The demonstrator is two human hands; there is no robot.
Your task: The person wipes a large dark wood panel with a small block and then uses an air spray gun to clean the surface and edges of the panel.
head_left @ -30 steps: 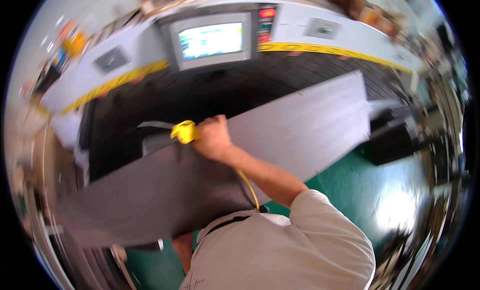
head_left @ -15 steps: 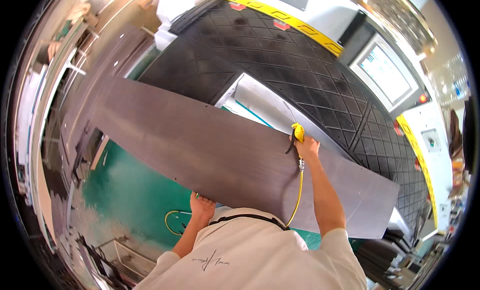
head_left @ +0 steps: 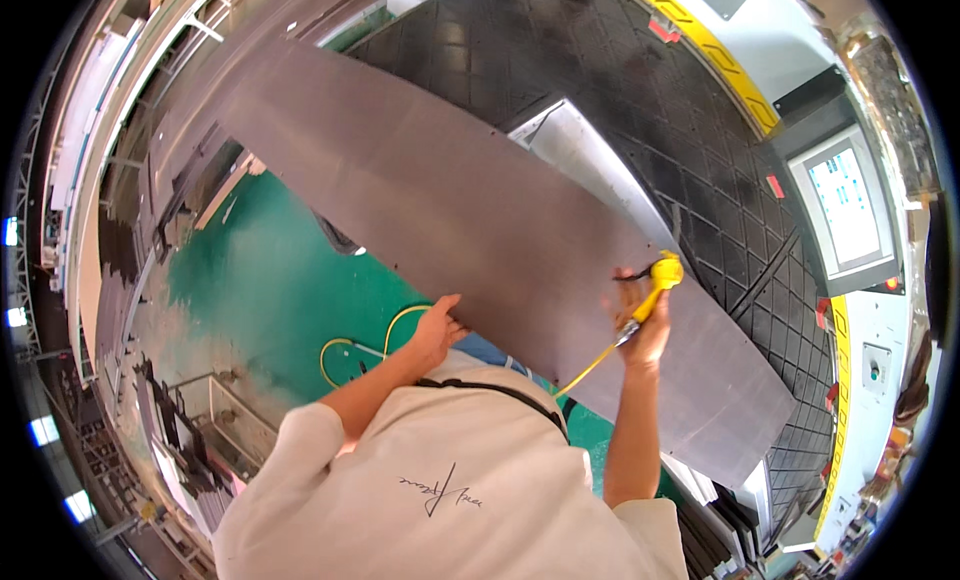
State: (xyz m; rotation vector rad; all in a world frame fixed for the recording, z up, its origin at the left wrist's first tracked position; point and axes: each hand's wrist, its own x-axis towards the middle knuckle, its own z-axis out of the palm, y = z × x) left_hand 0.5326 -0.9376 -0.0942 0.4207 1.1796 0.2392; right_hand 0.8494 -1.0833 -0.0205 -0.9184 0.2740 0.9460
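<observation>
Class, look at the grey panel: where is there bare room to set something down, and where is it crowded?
The grey panel shows bare surface beyond the left hand, between the black grooved bed and green floor. A smaller patch lies between that hand and the right hand. Crowded: around that hand's yellow air gun and yellow hose.

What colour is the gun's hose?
The hose is yellow, clearest in the head view.

Left hand (head_left: 434, 334): close in | right hand (head_left: 648, 332): gripping, farther out (partly blurred)
</observation>
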